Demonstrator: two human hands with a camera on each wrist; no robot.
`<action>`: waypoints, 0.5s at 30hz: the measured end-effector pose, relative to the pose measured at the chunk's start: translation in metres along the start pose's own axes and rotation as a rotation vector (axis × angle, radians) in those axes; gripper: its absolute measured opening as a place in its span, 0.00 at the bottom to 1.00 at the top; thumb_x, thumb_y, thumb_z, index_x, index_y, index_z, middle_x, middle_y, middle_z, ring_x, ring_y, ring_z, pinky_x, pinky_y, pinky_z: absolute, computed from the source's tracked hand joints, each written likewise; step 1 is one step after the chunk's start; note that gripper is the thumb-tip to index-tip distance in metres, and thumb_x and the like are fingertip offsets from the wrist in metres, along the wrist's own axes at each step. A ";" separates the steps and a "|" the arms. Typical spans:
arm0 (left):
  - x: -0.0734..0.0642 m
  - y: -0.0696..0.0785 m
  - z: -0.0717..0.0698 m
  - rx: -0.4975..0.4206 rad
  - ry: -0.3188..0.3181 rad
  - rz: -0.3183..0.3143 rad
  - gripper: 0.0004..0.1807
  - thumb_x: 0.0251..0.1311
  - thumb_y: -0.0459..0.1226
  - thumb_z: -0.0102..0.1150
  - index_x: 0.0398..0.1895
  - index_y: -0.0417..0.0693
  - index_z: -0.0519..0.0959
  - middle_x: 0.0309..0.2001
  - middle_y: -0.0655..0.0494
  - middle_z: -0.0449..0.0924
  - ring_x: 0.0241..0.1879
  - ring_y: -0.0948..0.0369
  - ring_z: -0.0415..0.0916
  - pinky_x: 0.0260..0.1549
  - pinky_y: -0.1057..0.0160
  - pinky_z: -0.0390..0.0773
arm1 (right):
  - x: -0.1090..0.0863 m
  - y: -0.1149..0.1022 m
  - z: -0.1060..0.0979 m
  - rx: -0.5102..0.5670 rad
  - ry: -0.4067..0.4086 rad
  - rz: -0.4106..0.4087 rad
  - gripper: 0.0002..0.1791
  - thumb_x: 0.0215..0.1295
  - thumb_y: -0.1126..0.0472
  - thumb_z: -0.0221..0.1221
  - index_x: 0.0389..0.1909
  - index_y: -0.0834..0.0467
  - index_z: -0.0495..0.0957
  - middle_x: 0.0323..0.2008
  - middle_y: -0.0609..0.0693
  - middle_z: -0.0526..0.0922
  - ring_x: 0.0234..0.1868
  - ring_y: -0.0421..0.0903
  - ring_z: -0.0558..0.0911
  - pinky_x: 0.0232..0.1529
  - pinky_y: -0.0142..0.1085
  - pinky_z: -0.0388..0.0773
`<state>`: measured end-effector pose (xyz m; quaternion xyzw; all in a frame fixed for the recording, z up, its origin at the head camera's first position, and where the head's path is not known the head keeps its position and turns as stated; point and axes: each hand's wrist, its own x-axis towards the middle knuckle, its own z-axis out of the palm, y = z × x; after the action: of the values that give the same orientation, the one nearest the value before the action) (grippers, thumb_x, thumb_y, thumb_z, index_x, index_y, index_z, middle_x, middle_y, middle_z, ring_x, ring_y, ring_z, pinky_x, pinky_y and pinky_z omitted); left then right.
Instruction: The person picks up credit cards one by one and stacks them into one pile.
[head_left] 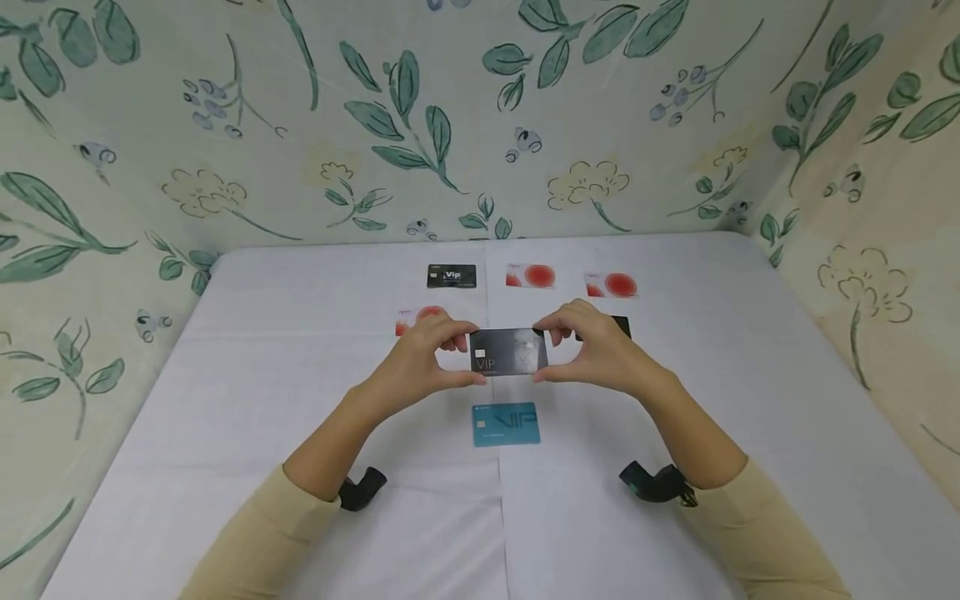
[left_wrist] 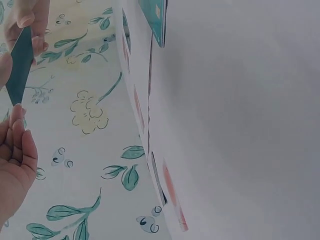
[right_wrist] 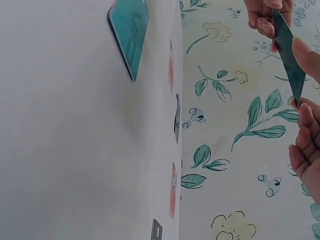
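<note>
Both hands hold a dark VIP card (head_left: 508,353) upright over the table, its printed front towards the head camera. My left hand (head_left: 417,355) pinches its left end between thumb and fingers. At the right end, my right hand (head_left: 592,346) grips it the same way. In the wrist views, the back of the dark card (left_wrist: 21,70) shows plain, without print. Nearer the body, a teal VIP card (head_left: 506,425) lies flat on the table. Behind the left fingers is a red-and-white card (head_left: 408,321), partly covered. A black card (head_left: 622,326) is mostly hidden behind the right hand.
Along the back of the white-covered table (head_left: 247,375) lie a black Vip card (head_left: 452,276) and two red-and-white cards (head_left: 530,276). Cloth with a leaf pattern (head_left: 405,125) hangs behind and at the sides. A black wrist mount (head_left: 363,490) sits on each forearm.
</note>
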<state>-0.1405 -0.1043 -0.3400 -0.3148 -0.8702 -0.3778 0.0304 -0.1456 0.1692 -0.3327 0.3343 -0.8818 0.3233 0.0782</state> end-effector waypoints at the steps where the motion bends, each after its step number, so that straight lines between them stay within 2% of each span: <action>1: -0.001 0.000 0.001 0.004 0.005 0.005 0.33 0.40 0.43 0.77 0.52 0.44 0.77 0.35 0.55 0.74 0.40 0.61 0.68 0.40 0.63 0.74 | -0.001 -0.001 0.000 -0.002 0.001 -0.001 0.32 0.34 0.55 0.79 0.44 0.59 0.79 0.29 0.44 0.72 0.37 0.39 0.68 0.37 0.34 0.71; 8: -0.011 0.004 0.005 0.077 0.032 0.095 0.34 0.39 0.46 0.77 0.52 0.44 0.77 0.36 0.58 0.73 0.40 0.62 0.69 0.37 0.67 0.77 | -0.010 -0.010 -0.001 -0.001 0.009 0.003 0.33 0.33 0.56 0.79 0.45 0.58 0.79 0.30 0.43 0.71 0.37 0.40 0.68 0.34 0.35 0.71; 15: -0.022 0.009 0.006 0.087 0.047 0.142 0.34 0.37 0.46 0.77 0.51 0.44 0.77 0.35 0.59 0.72 0.39 0.64 0.67 0.36 0.67 0.74 | -0.019 -0.015 0.001 0.013 0.028 -0.082 0.33 0.30 0.58 0.80 0.44 0.59 0.79 0.29 0.42 0.70 0.36 0.38 0.68 0.32 0.33 0.68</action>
<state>-0.1171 -0.1069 -0.3449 -0.3650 -0.8604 -0.3438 0.0912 -0.1215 0.1706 -0.3329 0.3661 -0.8640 0.3304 0.1016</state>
